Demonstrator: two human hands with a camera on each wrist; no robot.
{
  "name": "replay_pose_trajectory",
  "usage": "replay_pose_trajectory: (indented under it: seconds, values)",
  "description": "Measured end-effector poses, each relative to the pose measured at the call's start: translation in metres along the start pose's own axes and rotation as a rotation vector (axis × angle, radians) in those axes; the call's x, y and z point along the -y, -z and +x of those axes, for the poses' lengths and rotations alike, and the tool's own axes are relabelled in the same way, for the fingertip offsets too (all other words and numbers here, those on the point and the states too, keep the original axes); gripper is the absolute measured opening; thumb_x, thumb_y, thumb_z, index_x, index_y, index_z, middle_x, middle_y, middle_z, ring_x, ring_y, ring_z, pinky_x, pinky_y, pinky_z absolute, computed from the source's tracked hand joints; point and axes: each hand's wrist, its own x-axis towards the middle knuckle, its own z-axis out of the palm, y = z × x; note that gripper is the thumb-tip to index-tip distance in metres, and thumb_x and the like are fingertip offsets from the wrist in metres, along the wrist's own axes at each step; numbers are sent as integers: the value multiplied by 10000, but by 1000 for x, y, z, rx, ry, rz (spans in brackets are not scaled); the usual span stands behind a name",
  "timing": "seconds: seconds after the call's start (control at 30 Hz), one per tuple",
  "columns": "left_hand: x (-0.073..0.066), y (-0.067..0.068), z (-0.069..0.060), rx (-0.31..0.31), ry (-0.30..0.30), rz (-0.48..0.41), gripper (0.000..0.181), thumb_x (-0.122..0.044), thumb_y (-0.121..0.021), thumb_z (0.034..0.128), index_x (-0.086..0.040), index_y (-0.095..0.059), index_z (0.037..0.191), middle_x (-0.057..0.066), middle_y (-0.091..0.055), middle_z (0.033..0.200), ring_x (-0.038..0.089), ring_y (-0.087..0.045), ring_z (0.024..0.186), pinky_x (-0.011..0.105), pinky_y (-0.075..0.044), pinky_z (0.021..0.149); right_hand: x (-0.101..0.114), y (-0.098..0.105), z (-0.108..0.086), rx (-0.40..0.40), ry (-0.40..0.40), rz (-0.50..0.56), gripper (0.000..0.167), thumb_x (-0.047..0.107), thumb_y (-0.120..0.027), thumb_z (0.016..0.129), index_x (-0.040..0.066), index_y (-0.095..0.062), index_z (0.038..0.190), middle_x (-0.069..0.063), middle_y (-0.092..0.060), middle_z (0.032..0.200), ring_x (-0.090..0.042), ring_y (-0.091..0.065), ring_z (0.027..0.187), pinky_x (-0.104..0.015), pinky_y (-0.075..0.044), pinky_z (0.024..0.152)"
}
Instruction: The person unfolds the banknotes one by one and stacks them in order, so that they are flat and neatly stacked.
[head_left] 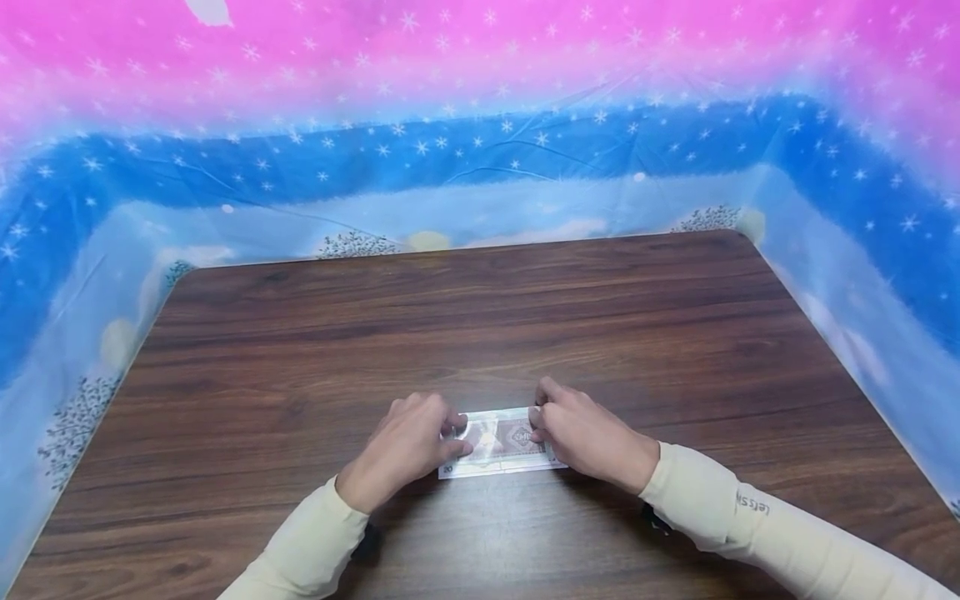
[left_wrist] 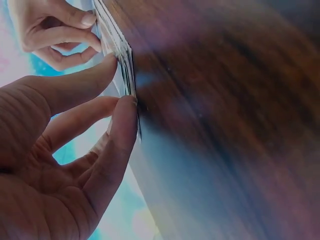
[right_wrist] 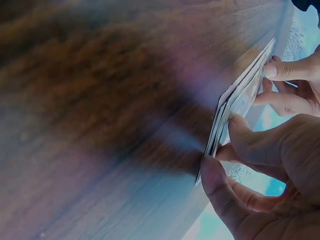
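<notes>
A thin stack of banknotes (head_left: 497, 450) lies low over the near middle of the table, a "20" printed at one corner and glare across its face. My left hand (head_left: 408, 440) holds its left end, thumb and fingertips on the face and edges. At the other end my right hand (head_left: 592, 432) grips it in the same manner. Several separate layers show along the edge of the stack in the left wrist view, where my left hand (left_wrist: 65, 130) is closest. From the right wrist, the layers look slightly uneven beside my right hand (right_wrist: 265, 170).
A dark wood-grain table (head_left: 480, 325) spreads out around both hands. Its back and side edges meet a hanging cloth (head_left: 420, 150) in pink and blue with snowflakes. Cream sleeves (head_left: 315, 533) cover both forearms.
</notes>
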Motion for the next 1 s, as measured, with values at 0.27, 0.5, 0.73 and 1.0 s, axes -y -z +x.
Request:
replay_pose_trajectory:
  seconds: [0.27, 0.5, 0.73, 1.0]
  values:
    - [-3, -2, -3, -16, 43, -10, 299, -235, -861, 814, -81, -798, 1062, 72, -776, 937, 77, -386, 499, 254, -384, 450, 1, 2, -1, -17, 54, -69, 137, 3, -770, 854, 83, -688, 779, -66, -511, 874, -161, -536, 701, -272, -555, 605]
    - [-2, 0, -6, -6, -137, 106, 261, -230, -808, 875, -178, -662, 665, -65, -502, 594, 82, -342, 479, 264, -353, 427, 4, -1, -2, -28, 29, -92, 140, 58, -758, 882, 76, -658, 786, -31, -452, 851, -168, -468, 661, -309, -516, 584]
    - [-2, 0, -6, 19, -142, 127, 401, -234, -799, 886, -208, -517, 602, -99, -349, 558, 91, -370, 481, 269, -363, 421, 6, -3, -3, -17, 38, -123, 107, 100, -755, 900, 38, -688, 845, -36, -442, 847, -179, -454, 665, -321, -518, 594]
    - [-4, 0, -8, 16, -158, 139, 438, -216, -797, 887, -209, -486, 579, -114, -345, 558, 83, -381, 489, 256, -360, 407, 8, -3, -5, -9, 42, -122, 79, 62, -730, 903, 21, -696, 845, -26, -417, 838, -172, -434, 673, -309, -522, 599]
